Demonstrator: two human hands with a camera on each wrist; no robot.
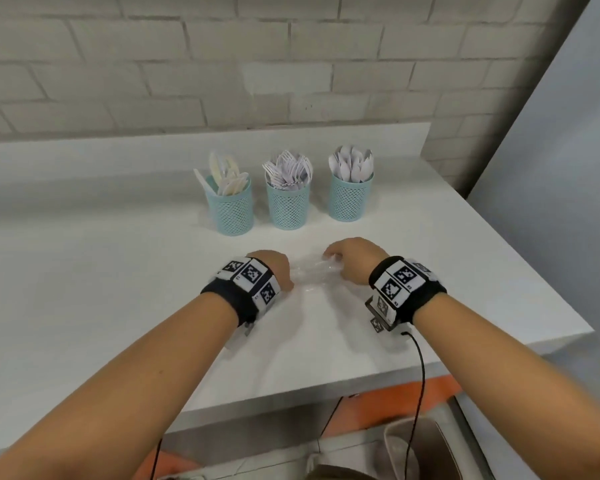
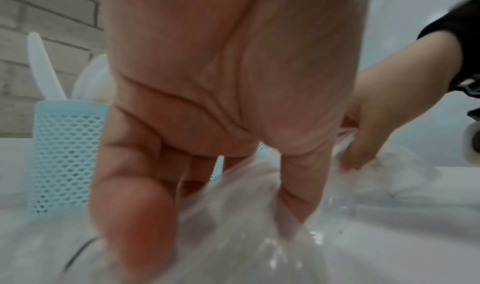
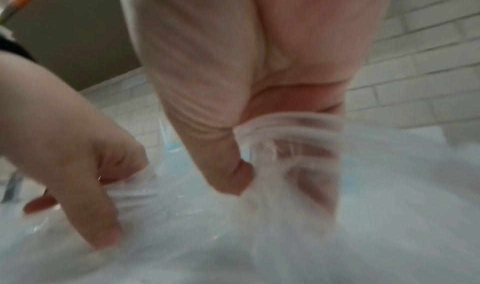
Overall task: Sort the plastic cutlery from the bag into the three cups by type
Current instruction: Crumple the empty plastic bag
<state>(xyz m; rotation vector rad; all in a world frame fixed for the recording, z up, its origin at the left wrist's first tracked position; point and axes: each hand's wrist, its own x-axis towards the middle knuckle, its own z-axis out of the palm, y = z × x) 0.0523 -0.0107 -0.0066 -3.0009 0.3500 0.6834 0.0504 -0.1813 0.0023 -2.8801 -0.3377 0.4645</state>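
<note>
White countertop [image 1: 118,271] against brick wall: your left hand [image 1: 274,268] and right hand [image 1: 352,258] both pinch the clear bag [image 1: 312,277] lying between them. Three cups [image 1: 287,206] behind hold sorted cutlery [image 1: 288,169].

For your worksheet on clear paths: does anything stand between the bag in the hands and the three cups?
Nothing visible does. The left hand and right hand both grip the bag on the counter; only bare counter lies between it and the cups behind.

Three mesh cups [image 1: 287,206], one clear bag [image 1: 312,271], two hands [image 1: 274,268].
</note>
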